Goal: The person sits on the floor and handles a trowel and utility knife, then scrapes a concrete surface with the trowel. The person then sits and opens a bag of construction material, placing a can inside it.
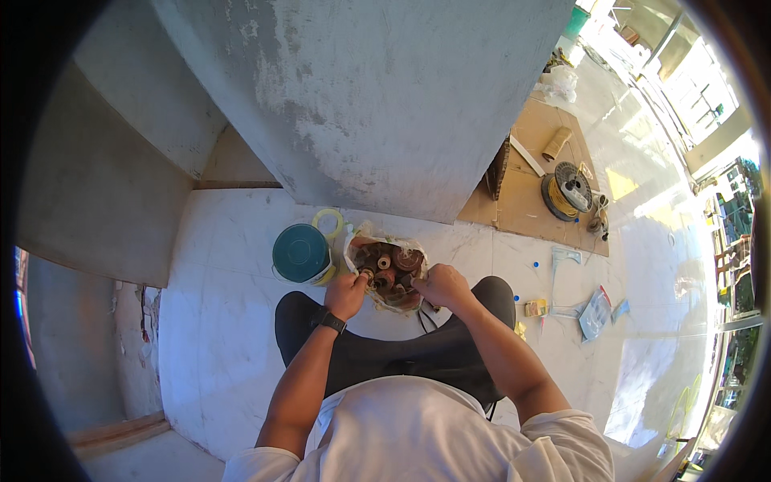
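A whitish open sack (415, 245) stands on the floor between my knees. Inside lie several brown and reddish round pieces (385, 263), some with a hole in the middle; their exact kind is not clear. My left hand (347, 296), with a dark watch on its wrist, is closed on the near left part of the sack's rim. On the right side of the rim, my right hand (444, 287) is closed too, knuckles up. Just left of the sack stands a bucket with a teal lid (302, 253), and a pale yellow tape ring (328, 222) lies behind it.
A rough grey plastered wall (385, 104) rises straight ahead. To the right, a cardboard sheet (522, 210) carries a wire spool (566, 193) and a tan roll (556, 144). Nearer lie a small yellowish box (536, 308) and a blue plastic packet (595, 314) on the white tiles.
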Demonstrator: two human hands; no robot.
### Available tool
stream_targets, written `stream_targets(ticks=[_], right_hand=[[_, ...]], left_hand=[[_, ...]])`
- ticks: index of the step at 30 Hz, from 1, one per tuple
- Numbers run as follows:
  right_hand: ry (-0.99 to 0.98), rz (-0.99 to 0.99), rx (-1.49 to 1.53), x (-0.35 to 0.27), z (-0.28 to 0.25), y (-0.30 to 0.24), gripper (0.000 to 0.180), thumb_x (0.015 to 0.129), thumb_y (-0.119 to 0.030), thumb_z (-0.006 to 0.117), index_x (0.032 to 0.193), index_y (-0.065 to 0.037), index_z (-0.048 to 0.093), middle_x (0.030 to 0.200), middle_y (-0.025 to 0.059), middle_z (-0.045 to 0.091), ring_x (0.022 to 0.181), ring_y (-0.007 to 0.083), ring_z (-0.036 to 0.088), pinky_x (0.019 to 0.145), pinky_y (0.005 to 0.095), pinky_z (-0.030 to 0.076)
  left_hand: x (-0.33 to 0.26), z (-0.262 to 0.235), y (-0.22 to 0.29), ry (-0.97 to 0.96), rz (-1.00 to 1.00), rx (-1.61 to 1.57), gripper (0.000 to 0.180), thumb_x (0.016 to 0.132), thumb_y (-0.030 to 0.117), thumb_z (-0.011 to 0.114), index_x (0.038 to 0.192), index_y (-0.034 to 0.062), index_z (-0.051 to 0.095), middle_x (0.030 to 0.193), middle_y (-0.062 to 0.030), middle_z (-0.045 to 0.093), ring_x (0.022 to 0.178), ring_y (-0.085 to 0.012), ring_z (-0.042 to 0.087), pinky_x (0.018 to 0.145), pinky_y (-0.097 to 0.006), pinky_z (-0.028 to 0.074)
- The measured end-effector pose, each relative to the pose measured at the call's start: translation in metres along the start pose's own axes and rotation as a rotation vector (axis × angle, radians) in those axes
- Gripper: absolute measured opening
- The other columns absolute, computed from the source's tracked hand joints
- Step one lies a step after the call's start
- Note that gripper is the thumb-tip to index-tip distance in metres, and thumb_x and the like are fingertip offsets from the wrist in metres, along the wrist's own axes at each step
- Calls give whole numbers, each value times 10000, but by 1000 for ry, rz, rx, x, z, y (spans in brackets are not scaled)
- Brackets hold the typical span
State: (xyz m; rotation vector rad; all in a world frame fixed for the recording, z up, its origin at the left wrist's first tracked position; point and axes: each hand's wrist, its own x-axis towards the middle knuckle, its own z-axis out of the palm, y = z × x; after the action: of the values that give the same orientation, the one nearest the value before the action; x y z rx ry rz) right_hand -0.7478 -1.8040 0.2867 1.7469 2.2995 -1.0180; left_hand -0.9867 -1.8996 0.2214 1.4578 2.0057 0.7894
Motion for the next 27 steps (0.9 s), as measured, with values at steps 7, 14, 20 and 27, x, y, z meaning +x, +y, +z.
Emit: stream_targets(ticks=[7,14,20,27], right_hand=[[304,-37,22,89,-56,18,375,888,-319,596,886,25,748,944,280,719,949,439,704,831,504,558],[241,23,28,88,-59,10,390,875,-340,636,954,23,753,1015,269,728,982,434,707,846,486,572],[96,53,-106,73,-45,0,418,833,-370,702,1049,-15,745,1083,250,726,1032,395,706,882,481,564],[258,-477,-252,46,-24,-40,730,723,-294,823,1372,-84,564,1231,181,619,1171,375,605,954,480,504]], left_hand=[[67,-1,9,119,46,-131,467,971,367,594,753,-43,646,713,-282,603,698,-477,615,616,-536,444],[84,14,8,71,-167,-203,490,951,394,596,727,-41,634,660,-269,582,619,-455,583,602,-529,425],[47,10,-10,53,-24,-108,500,952,383,602,702,-50,595,622,-239,566,585,-424,582,587,-505,430],[-11,17,-10,22,-220,-379,459,962,380,658,736,-18,608,651,-157,608,589,-291,620,559,-427,454]])
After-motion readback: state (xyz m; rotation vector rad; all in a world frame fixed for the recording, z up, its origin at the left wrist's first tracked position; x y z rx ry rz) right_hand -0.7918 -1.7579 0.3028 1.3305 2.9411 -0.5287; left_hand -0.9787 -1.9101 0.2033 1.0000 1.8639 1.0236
